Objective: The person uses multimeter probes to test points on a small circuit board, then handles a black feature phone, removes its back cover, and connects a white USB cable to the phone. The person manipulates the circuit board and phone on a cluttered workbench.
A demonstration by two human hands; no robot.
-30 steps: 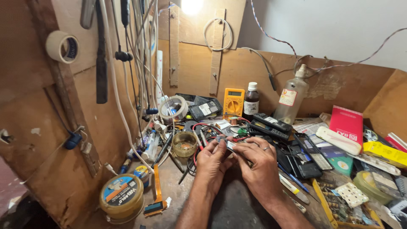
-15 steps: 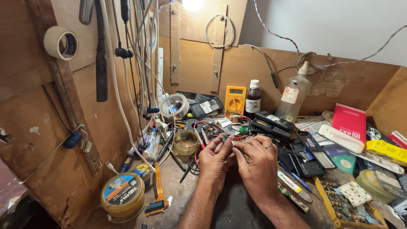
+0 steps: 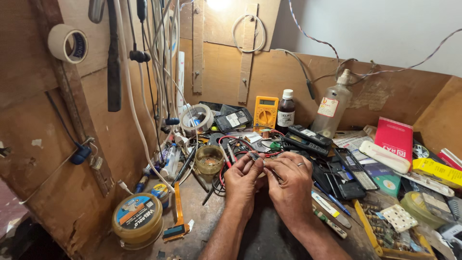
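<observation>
Fingertips of my left hand [image 3: 242, 179] and right hand [image 3: 290, 182] met over the middle of the cluttered bench, both pinched on a small part [image 3: 255, 157] too tiny for me to identify. Red and black wires [image 3: 234, 141] looped just behind it. A small amber jar [image 3: 209, 160] stood just left of my left hand, a yellow multimeter [image 3: 265, 111] stood against the back board, and a round solder tin [image 3: 137, 219] sat well apart at the near left.
</observation>
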